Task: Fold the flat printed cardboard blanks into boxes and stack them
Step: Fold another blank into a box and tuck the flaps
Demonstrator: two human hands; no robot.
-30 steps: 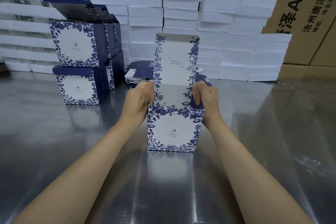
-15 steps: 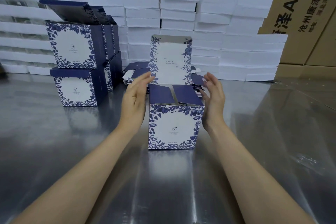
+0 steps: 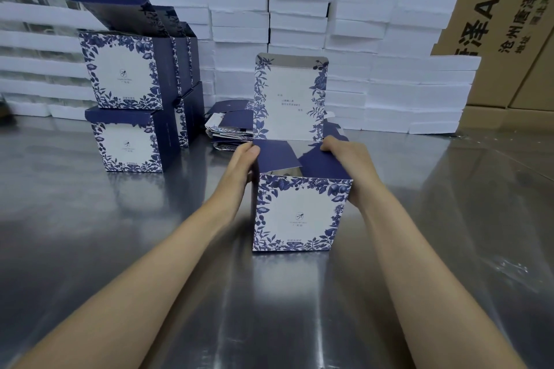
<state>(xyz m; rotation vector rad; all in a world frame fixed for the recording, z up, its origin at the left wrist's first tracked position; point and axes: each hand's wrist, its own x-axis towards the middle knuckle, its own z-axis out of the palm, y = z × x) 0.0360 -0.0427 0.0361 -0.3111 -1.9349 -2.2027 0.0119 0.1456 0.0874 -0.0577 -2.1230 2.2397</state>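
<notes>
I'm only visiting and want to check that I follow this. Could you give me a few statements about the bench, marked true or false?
1. The left hand and right hand flank a box standing on the metal table. True.
2. The box's tall lid flap is folded shut. False: it stands upright behind the opening.
3. Finished boxes are stacked to the left. True.
4. The right hand holds a flat blank. False: its fingers lie over the box's right navy flap; the flat blanks lie piled behind.
</notes>
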